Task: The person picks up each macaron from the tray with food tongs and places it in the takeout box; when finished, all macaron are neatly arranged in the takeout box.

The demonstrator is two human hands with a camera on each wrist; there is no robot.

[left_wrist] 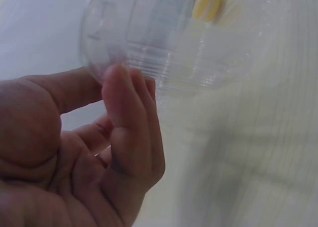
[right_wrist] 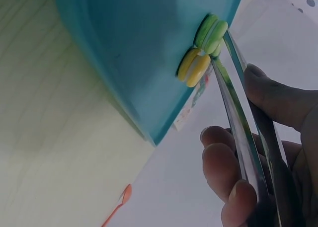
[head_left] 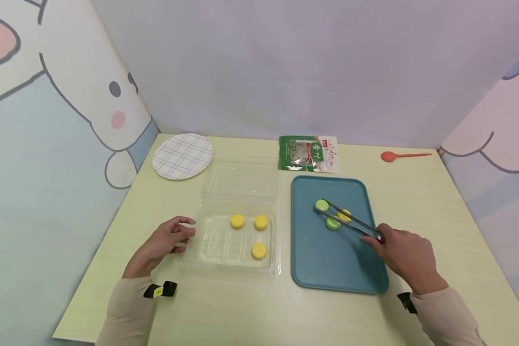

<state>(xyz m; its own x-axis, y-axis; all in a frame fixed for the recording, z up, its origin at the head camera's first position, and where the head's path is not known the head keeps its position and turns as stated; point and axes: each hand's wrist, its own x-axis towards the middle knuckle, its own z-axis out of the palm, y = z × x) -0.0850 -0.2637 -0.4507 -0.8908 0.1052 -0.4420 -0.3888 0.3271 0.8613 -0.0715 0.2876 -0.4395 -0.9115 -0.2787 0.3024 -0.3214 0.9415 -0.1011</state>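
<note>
My right hand (head_left: 408, 257) grips a pair of metal tongs (head_left: 363, 223). Their tips straddle a green macaron (head_left: 322, 205) over the blue tray (head_left: 328, 269). Close by on the tray are another green macaron (head_left: 332, 224) and a yellow macaron (head_left: 345, 216), partly covered by the tongs. At the left, my left hand (head_left: 162, 242) pinches the edge of a clear plastic box (head_left: 225, 263) between thumb and fingers (left_wrist: 126, 122). The box lies with its lid (head_left: 242, 179) folded back and holds yellow macarons (head_left: 259, 251), two at the back and one at the front right.
A checked plate (head_left: 183, 156) lies at the back left, near the wall. Behind the tray is a green and white packet (head_left: 308, 154). An orange spoon (head_left: 404, 155) rests at the back right. Walls (head_left: 285, 72) enclose the table's back and sides.
</note>
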